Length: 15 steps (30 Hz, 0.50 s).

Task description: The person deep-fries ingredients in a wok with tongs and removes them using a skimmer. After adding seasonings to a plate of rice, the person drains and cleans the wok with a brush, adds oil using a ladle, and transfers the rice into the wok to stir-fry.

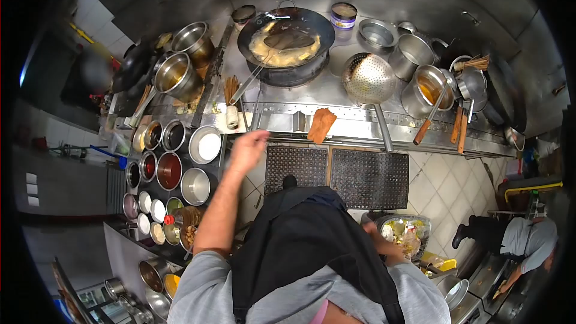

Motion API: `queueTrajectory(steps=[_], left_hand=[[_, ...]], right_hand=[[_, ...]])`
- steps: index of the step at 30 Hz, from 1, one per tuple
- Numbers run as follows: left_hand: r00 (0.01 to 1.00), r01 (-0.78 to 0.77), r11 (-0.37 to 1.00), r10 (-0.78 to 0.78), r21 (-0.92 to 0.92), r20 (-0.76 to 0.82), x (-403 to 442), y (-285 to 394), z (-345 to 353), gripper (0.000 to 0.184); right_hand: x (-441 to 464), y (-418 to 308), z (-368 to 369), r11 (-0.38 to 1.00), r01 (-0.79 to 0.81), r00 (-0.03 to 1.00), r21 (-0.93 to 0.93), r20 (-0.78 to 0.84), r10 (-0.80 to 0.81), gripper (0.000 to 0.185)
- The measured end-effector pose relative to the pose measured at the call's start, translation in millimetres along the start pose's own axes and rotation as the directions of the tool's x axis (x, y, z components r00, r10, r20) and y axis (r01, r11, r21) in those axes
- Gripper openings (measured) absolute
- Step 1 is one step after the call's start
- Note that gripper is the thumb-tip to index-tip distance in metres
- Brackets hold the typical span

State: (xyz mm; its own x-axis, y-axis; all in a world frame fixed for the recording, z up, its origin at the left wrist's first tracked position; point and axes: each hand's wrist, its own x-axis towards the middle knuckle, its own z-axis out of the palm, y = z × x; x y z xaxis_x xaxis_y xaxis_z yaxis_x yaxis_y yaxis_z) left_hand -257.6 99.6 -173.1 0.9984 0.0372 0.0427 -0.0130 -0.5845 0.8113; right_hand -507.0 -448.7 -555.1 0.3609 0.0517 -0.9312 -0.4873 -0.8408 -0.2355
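Note:
My left hand (pixel 248 151) is in front of the stove's edge, its fingers curled together, with no object showing in them. Beyond it, a large wok (pixel 327 31) on a burner holds frothy yellowish contents. A long-handled utensil (pixel 246 86) rests in the wok, its handle sloping towards my left hand; its dark oval head lies amid the froth. My right hand (pixel 378 240) hangs beside my apron, partly hidden, with its fingers loosely extended and nothing visible in them. It is nearest to a lined bin (pixel 425 228) of scraps.
A perforated strainer (pixel 367 78) and an orange-brown cloth (pixel 321 125) lie along the stove. Pots (pixel 413 55) stand at right. Several seasoning containers (pixel 195 185) fill the left counter. Rubber mats (pixel 369 177) cover the floor. Another person (pixel 519 240) works at far right.

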Motion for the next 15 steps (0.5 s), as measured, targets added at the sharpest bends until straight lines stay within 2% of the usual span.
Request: queueTrajectory(steps=[1, 3, 5, 8, 11, 12, 14, 15], left_hand=[[0.996, 0.084, 0.996, -0.086, -0.044, -0.037, 13.3, -16.2, -16.8, 0.023], [0.989, 0.057, 0.996, -0.047, 0.069, -0.137, 39.3, -23.3, -50.3, 0.025], [0.989, 0.117, 0.986, -0.104, 0.123, -0.105, 68.0, -31.2, -72.6, 0.033], [0.979, 0.019, 0.878, 0.081, 0.478, -0.187, 108.5, -40.5, -74.5, 0.05], [0.987, 0.039, 0.829, 0.056, 0.558, -0.152, 149.6, -64.0, -55.8, 0.067], [0.996, 0.067, 0.796, -0.022, 0.601, -0.083, 159.6, -59.9, -53.7, 0.074], [0.997, 0.075, 0.771, -0.079, 0.632, -0.021, 178.7, -71.4, -44.2, 0.075], [0.993, 0.082, 0.756, -0.115, 0.649, 0.008, 186.9, -82.6, -36.9, 0.075]], right_hand=[[-18.2, 8.0, 4.4, 0.993, 0.004, 0.999, 0.122, -0.044, 0.001, 0.024], [-48.8, 10.5, 8.8, 0.947, 0.035, 0.993, 0.32, -0.117, 0.003, 0.023], [-68.2, 6.8, 12.9, 0.89, 0.078, 0.983, 0.449, -0.184, 0.007, 0.023], [-87.5, -10.8, 15.5, 0.776, 0.166, 0.957, 0.609, -0.29, 0.023, 0.021], [-95.8, -48.5, 16.2, 0.622, 0.287, 0.916, 0.728, -0.4, 0.045, 0.02], [-96.4, -66.8, 13.9, 0.56, 0.328, 0.901, 0.761, -0.431, 0.057, 0.02], [-99.1, -103.4, 8.5, 0.501, 0.318, 0.895, 0.805, -0.43, 0.122, 0.019], [-99.8, -123.3, 2.6, 0.483, 0.252, 0.905, 0.838, -0.381, 0.189, 0.021]])
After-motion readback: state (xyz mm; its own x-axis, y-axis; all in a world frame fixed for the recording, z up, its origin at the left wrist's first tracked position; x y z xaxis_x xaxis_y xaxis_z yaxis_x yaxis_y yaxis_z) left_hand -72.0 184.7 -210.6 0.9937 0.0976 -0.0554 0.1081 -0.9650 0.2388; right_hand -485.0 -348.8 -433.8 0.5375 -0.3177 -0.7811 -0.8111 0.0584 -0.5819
